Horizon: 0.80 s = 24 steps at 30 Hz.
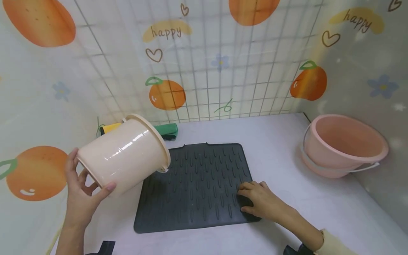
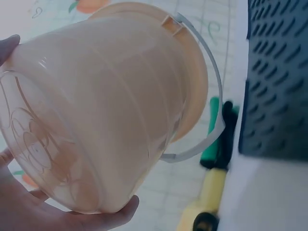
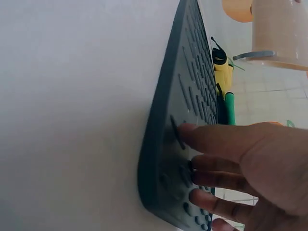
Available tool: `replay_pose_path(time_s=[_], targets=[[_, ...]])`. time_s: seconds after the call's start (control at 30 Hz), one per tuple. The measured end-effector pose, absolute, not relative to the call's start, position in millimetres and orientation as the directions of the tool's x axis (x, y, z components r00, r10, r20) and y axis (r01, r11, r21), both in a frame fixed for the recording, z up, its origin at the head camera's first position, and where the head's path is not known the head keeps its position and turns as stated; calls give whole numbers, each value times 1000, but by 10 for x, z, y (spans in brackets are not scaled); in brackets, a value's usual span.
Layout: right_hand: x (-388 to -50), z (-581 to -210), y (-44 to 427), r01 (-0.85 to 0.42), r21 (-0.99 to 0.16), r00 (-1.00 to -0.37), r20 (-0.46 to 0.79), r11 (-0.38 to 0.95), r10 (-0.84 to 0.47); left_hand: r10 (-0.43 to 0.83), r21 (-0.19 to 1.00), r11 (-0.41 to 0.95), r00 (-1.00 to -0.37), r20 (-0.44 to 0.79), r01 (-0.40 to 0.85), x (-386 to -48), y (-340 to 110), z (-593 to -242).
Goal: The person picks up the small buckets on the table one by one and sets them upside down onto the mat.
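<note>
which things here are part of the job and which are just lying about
Likely in the job:
- cream bucket, tilted in the left hand
- dark mat, touched by the right hand

Apparently just lying about:
- pink bucket, upright, untouched
- green item and yellow item, untouched

Pale sheeting (image 1: 197,63) printed with oranges (image 1: 167,95) backs the white tabletop (image 1: 277,148), grid lines (image 1: 207,88) showing through.

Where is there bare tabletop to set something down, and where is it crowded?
The widest free patch of table lies between the dark mat and the pink bucket. Another runs behind the mat, right of the green roll. Crowded: the left side, where the left hand holds the cream bucket, and the mat's right edge, at the right hand.
</note>
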State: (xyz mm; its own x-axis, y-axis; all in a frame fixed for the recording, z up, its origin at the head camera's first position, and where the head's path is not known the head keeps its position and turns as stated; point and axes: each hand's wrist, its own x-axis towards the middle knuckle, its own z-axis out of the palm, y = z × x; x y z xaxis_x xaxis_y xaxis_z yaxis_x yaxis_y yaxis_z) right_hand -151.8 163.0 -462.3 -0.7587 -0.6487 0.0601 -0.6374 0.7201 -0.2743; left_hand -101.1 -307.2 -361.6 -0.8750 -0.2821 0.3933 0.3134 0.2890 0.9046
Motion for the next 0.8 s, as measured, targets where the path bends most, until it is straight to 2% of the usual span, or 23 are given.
replay_pose_path(time_s=[0.2,0.37,0.5,0.8], targets=[[-1494,-4669,1586,-639,-262,-762,94,723,-640,-331,870,450,-868,371,201,-926,-3417,-3452],[-1508,-4638,1583,-632,-267,-767,81,728,-636,-345,768,638,-873,346,52,-937,-3659,-3356],[-1507,-4656,1605,-616,-286,-778,74,734,-624,-287,675,738,-897,336,17,-1007,-3802,-3289],[-1494,-4720,1643,-623,-312,-772,92,718,-629,-138,536,844,-966,218,0,-1234,-3926,-3201]])
